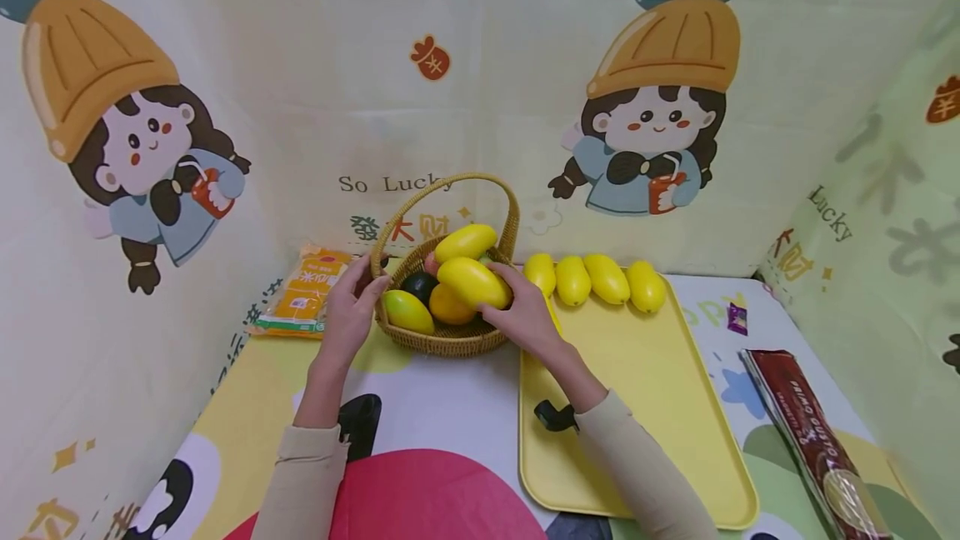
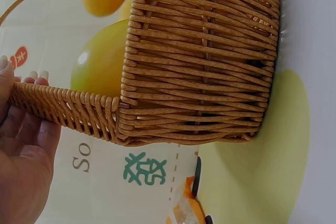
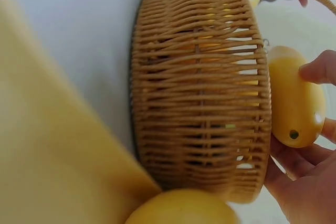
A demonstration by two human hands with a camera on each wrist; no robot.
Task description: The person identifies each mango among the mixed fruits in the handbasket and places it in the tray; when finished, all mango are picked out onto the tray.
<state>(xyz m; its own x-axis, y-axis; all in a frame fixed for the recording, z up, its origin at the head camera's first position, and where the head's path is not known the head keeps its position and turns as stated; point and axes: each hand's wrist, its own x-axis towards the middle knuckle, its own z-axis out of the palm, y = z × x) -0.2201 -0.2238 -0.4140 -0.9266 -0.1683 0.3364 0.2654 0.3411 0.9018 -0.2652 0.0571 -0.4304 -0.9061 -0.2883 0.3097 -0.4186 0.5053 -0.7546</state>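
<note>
My left hand (image 1: 351, 307) grips the handle of a wicker basket (image 1: 450, 347) at its left side; the fingers wrap it from behind in the left wrist view. Over the basket's right rim, my right hand (image 1: 531, 311) holds a yellow mango (image 1: 472, 282) between thumb and fingers, its dark stem end showing in the right wrist view. Inside the basket lie another yellow mango (image 1: 467, 242), a green-yellow mango (image 1: 407, 312), a dark avocado-like fruit (image 1: 418, 285) and an orange fruit (image 1: 450, 305). A reddish fruit behind them is mostly hidden.
Several yellow mangoes (image 1: 606, 278) line the back edge of a yellow tray (image 1: 637, 415) right of the basket. An orange-and-white food bag (image 1: 303, 294) lies to the left. A red spaghetti pack (image 1: 813, 440) and a small purple packet (image 1: 737, 318) lie at the right.
</note>
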